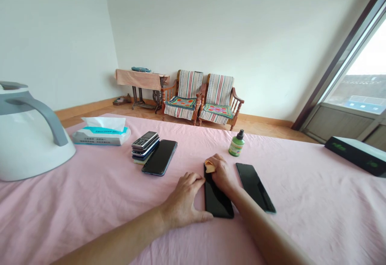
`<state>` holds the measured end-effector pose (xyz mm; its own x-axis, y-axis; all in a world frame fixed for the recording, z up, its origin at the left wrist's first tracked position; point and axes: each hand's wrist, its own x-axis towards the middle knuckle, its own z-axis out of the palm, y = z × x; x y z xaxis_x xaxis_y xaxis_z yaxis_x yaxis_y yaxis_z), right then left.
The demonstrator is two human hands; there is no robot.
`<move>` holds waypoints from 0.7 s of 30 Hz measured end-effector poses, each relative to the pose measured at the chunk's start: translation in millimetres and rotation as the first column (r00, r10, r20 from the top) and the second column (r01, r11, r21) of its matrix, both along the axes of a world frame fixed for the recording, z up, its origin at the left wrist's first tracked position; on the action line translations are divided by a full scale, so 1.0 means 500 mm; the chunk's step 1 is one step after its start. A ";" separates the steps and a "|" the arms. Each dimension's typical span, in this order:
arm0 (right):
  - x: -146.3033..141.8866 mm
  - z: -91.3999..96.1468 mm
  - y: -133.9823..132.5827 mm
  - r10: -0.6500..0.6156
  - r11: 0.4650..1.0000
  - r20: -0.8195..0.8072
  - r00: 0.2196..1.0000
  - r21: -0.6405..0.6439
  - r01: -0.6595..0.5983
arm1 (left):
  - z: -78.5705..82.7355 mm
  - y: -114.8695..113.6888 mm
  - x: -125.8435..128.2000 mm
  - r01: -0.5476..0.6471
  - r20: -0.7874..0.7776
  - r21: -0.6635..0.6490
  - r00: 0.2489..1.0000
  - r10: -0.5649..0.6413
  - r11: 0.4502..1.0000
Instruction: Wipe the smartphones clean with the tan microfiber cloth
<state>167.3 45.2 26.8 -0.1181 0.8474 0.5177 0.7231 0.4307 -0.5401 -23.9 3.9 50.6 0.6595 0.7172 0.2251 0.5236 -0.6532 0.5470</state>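
A black smartphone point(217, 200) lies flat on the pink tablecloth point(90, 208) in front of me. My left hand point(183, 200) rests beside it, fingers and thumb pressed against its left edge. My right hand point(221, 172) is closed on a small yellow cloth point(210, 167) and presses it onto the phone's far end. A second black phone point(255, 186) lies just to the right, untouched. A small green bottle point(237, 143) with a black cap stands behind the phones.
A stack of several phones point(144, 146) and a dark phone point(159, 157) lie at the left middle. A tissue pack point(101, 132) and a white kettle point(27, 136) stand farther left. A black box point(356, 154) sits at the right edge. Two chairs point(199, 98) stand beyond.
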 end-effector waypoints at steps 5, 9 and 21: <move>-0.009 -0.004 -0.044 0.063 0.998 -0.008 0.998 -0.018 -0.063 | -0.013 0.002 0.003 -0.037 0.048 0.018 0.998 0.036 0.999; -0.016 0.001 -0.124 0.165 0.985 -0.039 0.986 -0.044 -0.166 | -0.016 0.001 0.005 -0.058 0.066 0.029 0.996 0.056 0.998; 0.046 0.009 -0.250 0.231 0.965 -0.054 0.971 -0.112 -0.236 | -0.007 0.015 -0.001 0.066 -0.023 0.043 0.998 -0.065 0.997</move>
